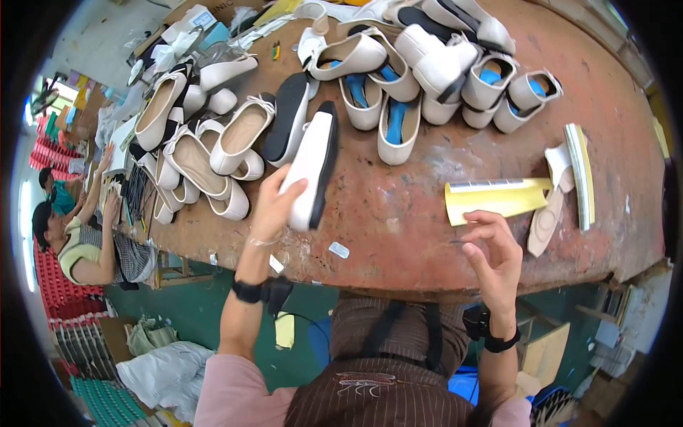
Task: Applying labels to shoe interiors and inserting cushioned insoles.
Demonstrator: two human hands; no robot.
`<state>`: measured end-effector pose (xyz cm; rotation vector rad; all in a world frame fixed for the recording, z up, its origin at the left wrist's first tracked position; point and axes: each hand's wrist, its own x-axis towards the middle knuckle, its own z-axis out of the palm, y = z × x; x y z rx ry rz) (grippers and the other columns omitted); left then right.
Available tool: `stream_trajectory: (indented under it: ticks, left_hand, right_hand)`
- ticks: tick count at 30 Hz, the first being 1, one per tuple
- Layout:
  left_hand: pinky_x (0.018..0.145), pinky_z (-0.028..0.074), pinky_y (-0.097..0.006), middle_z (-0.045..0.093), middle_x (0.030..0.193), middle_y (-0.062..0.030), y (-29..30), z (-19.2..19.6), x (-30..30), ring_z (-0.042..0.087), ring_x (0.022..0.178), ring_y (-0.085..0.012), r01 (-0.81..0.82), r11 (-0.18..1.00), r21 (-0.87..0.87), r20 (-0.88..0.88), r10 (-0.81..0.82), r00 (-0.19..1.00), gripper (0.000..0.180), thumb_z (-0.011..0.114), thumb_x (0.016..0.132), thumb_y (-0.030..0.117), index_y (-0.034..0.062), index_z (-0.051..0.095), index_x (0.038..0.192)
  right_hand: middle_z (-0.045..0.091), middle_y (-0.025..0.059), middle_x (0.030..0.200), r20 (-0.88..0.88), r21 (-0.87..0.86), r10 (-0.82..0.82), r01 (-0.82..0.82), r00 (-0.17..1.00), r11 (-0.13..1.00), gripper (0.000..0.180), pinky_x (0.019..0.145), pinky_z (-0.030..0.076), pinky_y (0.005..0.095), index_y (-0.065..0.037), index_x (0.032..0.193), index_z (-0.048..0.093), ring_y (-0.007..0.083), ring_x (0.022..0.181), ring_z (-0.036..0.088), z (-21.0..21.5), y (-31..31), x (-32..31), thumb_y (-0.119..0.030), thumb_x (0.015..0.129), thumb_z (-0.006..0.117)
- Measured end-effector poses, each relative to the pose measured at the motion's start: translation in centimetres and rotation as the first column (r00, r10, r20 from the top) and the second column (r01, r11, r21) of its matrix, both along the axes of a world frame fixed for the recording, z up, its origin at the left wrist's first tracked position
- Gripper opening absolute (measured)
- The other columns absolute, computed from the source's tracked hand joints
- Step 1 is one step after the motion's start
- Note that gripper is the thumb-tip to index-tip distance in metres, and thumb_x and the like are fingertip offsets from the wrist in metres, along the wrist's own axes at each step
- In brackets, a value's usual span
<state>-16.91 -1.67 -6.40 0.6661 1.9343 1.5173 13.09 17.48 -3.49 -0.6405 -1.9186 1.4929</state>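
My left hand (276, 203) is wrapped round the heel end of a white flat shoe (313, 167) with a black sole. The shoe is tipped on its side, sole facing right, above the front part of the table. Over the table's front edge, my right hand (494, 252) has its thumb and forefinger brought close together. A small thin dark bit shows at those fingertips, too small to name. Just beyond them lies a curled yellow sheet (491, 203) with a silvery strip. Beige insoles (548, 220) rest to its right, beside a second yellow and silver sheet (580, 178).
Several finished-looking white flats (192, 160) are heaped at the left. Shoes with blue inserts (395, 128) crowd the back of the brown table (427, 256). A small clear label (339, 250) lies near the front edge. Two people (85, 249) work at the far left.
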Motion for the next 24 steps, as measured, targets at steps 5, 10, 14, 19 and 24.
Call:
stream_trajectory:
  ticks: [5, 10, 14, 19, 24]
  left_hand:
    - [0.098, 0.052, -0.037, 0.059, 0.131, -0.0231, -5.9, 0.9, 6.7, 0.064, 0.115, -0.0285, -0.134, 0.931, 0.338, 0.625, -0.116, 0.772, 0.077, 0.07, 0.082, 0.027, -0.0114, 0.039, 0.141]
    - [0.095, 0.053, -0.037, 0.062, 0.126, -0.0221, -8.6, 0.7, 10.5, 0.066, 0.11, -0.0273, -0.154, 0.945, 0.29, 0.625, -0.065, 0.778, 0.076, 0.076, 0.076, 0.022, -0.0125, 0.045, 0.136]
    - [0.086, 0.055, -0.034, 0.069, 0.108, -0.018, -8.7, 1.5, 10.6, 0.069, 0.096, -0.0241, 0.03, 0.991, 0.128, 0.569, -0.098, 0.817, 0.064, 0.082, 0.069, 0.019, -0.0134, 0.059, 0.119]
    - [0.077, 0.052, -0.03, 0.071, 0.098, -0.0132, -6.6, 2.0, 9.0, 0.067, 0.085, -0.0196, 0.336, 0.941, 0.05, 0.537, -0.309, 0.785, 0.041, 0.082, 0.071, 0.016, -0.0116, 0.069, 0.099]
    - [0.088, 0.044, -0.036, 0.066, 0.109, -0.0203, -5.3, 2.7, 8.1, 0.058, 0.104, -0.0245, 0.594, 0.799, 0.095, 0.278, -0.594, 0.755, 0.02, 0.075, 0.079, 0.01, -0.0038, 0.061, 0.077]
  right_hand:
    - [0.067, 0.0079, 0.088, -0.045, -0.066, 0.295, -0.298, 0.954, 0.952, 0.016, 0.078, 0.049, 0.0332, -0.003, 0.086, 0.066, 0.0225, 0.085, 0.064, 2.7, -1.8, -2.8, -0.006, 0.077, 0.078]
    - [0.062, 0.0049, 0.08, 0.05, 0.335, 0.316, -0.314, 0.947, 0.888, 0.021, 0.068, 0.045, 0.0376, -0.009, 0.085, 0.063, 0.0267, 0.077, 0.06, 3.2, -3.1, -4.3, -0.012, 0.073, 0.08]
    - [0.056, 0.0033, 0.076, 0.123, 0.599, 0.168, -0.208, 0.978, 0.773, 0.027, 0.066, 0.041, 0.0367, -0.012, 0.085, 0.058, 0.0247, 0.074, 0.057, 2.7, -3.5, -3.5, -0.023, 0.072, 0.08]
    - [0.06, 0.008, 0.077, 0.18, 0.53, 0.06, -0.148, 0.982, 0.835, 0.045, 0.07, 0.046, 0.0381, -0.008, 0.091, 0.053, 0.0285, 0.074, 0.062, 0.9, -3.9, -1.0, -0.036, 0.071, 0.081]
    - [0.064, 0.013, 0.069, 0.411, 0.336, -0.078, -0.071, 0.908, 0.939, 0.049, 0.057, 0.054, 0.0387, -0.004, 0.097, 0.059, 0.0312, 0.06, 0.067, -2.1, -1.3, 2.2, -0.037, 0.072, 0.086]
